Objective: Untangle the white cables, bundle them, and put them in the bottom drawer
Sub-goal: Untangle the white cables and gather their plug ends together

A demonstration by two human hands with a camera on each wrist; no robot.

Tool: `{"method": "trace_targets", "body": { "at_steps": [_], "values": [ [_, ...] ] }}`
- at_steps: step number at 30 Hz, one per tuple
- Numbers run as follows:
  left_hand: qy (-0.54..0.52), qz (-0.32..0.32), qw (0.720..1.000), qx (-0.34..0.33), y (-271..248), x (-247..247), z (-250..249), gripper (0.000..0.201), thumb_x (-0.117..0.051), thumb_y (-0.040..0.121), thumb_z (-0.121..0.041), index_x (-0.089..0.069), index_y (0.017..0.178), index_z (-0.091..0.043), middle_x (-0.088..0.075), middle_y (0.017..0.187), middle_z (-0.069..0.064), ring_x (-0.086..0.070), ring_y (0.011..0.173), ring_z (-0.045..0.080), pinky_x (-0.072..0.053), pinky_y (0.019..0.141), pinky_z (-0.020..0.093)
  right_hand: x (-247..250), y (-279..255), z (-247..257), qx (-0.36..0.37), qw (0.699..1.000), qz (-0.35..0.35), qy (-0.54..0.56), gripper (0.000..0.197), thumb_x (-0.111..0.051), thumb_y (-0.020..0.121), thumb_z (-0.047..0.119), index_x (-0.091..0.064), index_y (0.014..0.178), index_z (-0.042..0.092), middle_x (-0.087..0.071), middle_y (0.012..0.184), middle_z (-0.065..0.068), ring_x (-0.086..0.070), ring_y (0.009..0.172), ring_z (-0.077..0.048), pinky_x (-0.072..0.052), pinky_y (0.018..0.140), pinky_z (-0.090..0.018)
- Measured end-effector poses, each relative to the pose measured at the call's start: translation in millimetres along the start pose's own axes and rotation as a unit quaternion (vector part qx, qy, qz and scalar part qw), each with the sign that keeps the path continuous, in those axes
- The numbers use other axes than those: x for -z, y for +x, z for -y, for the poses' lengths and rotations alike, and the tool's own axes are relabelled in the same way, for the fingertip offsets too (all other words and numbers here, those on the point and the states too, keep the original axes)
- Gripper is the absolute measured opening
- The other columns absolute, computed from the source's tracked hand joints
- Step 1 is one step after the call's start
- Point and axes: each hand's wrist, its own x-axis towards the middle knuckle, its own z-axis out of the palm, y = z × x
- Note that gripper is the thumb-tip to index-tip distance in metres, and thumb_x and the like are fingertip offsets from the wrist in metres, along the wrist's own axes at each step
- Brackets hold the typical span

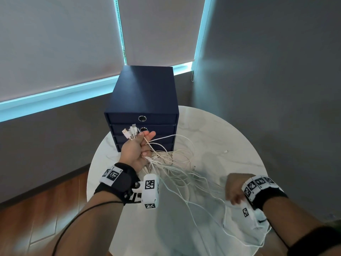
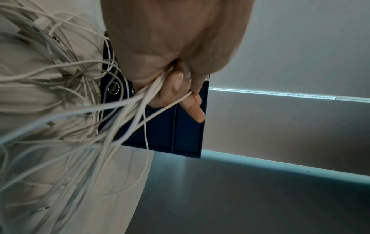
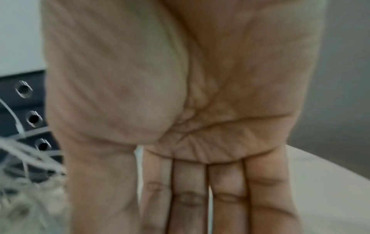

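My left hand (image 1: 140,145) is raised in front of the dark blue drawer unit (image 1: 143,93) and grips a bunch of white cables (image 1: 177,169) near their ends. Several USB plugs (image 1: 130,133) stick up out of the fist. In the left wrist view the fingers (image 2: 178,88) curl round the cables (image 2: 60,126), which fan down in a loose tangle onto the table. My right hand (image 1: 235,190) hovers low at the right with loose strands running beneath it. Its palm (image 3: 200,174) shows straight fingers and holds nothing. All drawers are shut; the lower ones are partly hidden by my left hand.
The drawer unit stands at the back edge of a round white marble table (image 1: 230,130), and its ring pulls (image 1: 142,118) face me. A small white piece (image 1: 225,151) lies alone at the right. Wooden floor (image 1: 46,209) shows to the left, and grey walls and blinds lie behind.
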Motion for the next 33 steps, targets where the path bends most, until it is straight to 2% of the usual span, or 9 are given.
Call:
{"method": "trace_targets", "body": {
  "at_steps": [3, 7, 9, 13, 17, 22, 26, 29, 33],
  "values": [
    [0.023, 0.029, 0.999, -0.005, -4.9, -7.4, 8.1, 0.018, -0.046, 0.105, -0.022, -0.058, 0.101, -0.01, -0.077, 0.105, 0.007, -0.026, 0.037, 0.004, -0.027, 0.034, 0.016, 23.0, -4.3, 43.6, 0.098, 0.984, -0.099, 0.113, 0.011, -0.072, 0.075, 0.015, -0.076, 0.077, 0.005, -0.073, 0.07, -0.012, -0.062, 0.054, -0.015, -0.05, 0.055, -0.026],
    [0.07, 0.064, 0.995, -0.015, -13.6, -18.2, 21.2, 0.021, -0.047, 0.105, -0.026, -0.06, 0.106, -0.01, -0.074, 0.115, 0.008, -0.026, 0.039, 0.004, -0.027, 0.037, 0.016, 44.7, -22.1, 119.1, 0.291, 0.883, -0.242, 0.277, 0.015, -0.069, 0.088, 0.019, -0.072, 0.073, 0.017, -0.068, 0.061, 0.01, -0.057, 0.052, 0.002, -0.046, 0.056, -0.017],
    [0.071, 0.068, 0.995, -0.017, -19.0, -24.0, 23.3, 0.022, -0.047, 0.105, -0.025, -0.062, 0.107, -0.009, -0.075, 0.111, 0.008, -0.03, 0.039, 0.004, -0.027, 0.037, 0.016, 47.4, -27.0, 152.9, 0.326, 0.857, -0.268, 0.296, 0.012, -0.07, 0.088, 0.022, -0.073, 0.076, 0.023, -0.067, 0.061, 0.013, -0.055, 0.049, 0.005, -0.045, 0.059, -0.017],
    [0.051, 0.061, 0.997, -0.009, -22.0, -24.1, 18.6, 0.023, -0.045, 0.106, -0.021, -0.063, 0.11, -0.007, -0.076, 0.106, 0.007, -0.032, 0.038, 0.003, -0.026, 0.035, 0.016, 39.3, -18.2, 183.3, 0.328, 0.844, -0.3, 0.301, 0.015, -0.067, 0.089, 0.018, -0.071, 0.074, 0.02, -0.061, 0.062, 0.013, -0.053, 0.054, 0.002, -0.042, 0.062, -0.022],
    [0.05, 0.031, 0.998, -0.003, -15.5, -6.6, 9.5, 0.02, -0.045, 0.106, -0.02, -0.061, 0.11, -0.008, -0.075, 0.112, 0.007, -0.028, 0.037, 0.004, -0.026, 0.034, 0.016, 30.5, -15.3, 175.4, 0.343, 0.867, -0.287, 0.219, 0.017, -0.068, 0.086, 0.018, -0.067, 0.069, 0.017, -0.063, 0.064, 0.006, -0.052, 0.055, 0.0, -0.042, 0.057, -0.018],
    [0.025, -0.003, 1.0, 0.011, -5.4, 9.4, 4.0, 0.019, -0.045, 0.106, -0.02, -0.061, 0.104, -0.011, -0.077, 0.09, 0.0, -0.027, 0.037, 0.003, -0.026, 0.033, 0.016, 16.1, -4.9, 137.7, 0.31, 0.93, -0.158, 0.116, 0.007, -0.071, 0.084, 0.02, -0.074, 0.08, 0.015, -0.067, 0.066, 0.009, -0.056, 0.055, 0.004, -0.043, 0.059, -0.013],
    [0.056, -0.002, 0.998, 0.008, -4.5, 10.3, 16.2, 0.02, -0.047, 0.105, -0.02, -0.063, 0.1, -0.01, -0.074, 0.082, 0.0, -0.028, 0.037, 0.004, -0.026, 0.034, 0.016, 9.4, 8.0, 106.9, 0.245, 0.951, -0.107, 0.156, 0.01, -0.075, 0.08, 0.028, -0.074, 0.079, 0.019, -0.071, 0.068, 0.003, -0.061, 0.061, -0.006, -0.052, 0.069, -0.029],
    [0.073, -0.015, 0.997, -0.015, -2.8, 9.1, 26.3, 0.024, -0.047, 0.106, -0.021, -0.064, 0.096, -0.008, -0.068, 0.074, 0.0, -0.029, 0.037, 0.004, -0.025, 0.035, 0.017, 8.3, 11.6, 93.7, 0.234, 0.95, -0.145, 0.149, 0.006, -0.074, 0.08, 0.026, -0.074, 0.078, 0.021, -0.072, 0.071, 0.008, -0.066, 0.068, -0.005, -0.055, 0.078, -0.03],
    [0.111, -0.039, 0.99, -0.083, -0.9, 8.8, 27.7, 0.026, -0.048, 0.105, -0.024, -0.063, 0.091, -0.008, -0.058, 0.066, 0.001, -0.034, 0.041, 0.005, -0.028, 0.037, 0.019, 16.5, 13.6, 80.7, 0.248, 0.914, -0.216, 0.237, 0.013, -0.071, 0.086, 0.014, -0.074, 0.074, 0.02, -0.07, 0.066, 0.016, -0.063, 0.067, 0.007, -0.051, 0.073, -0.02]
  ]
}}
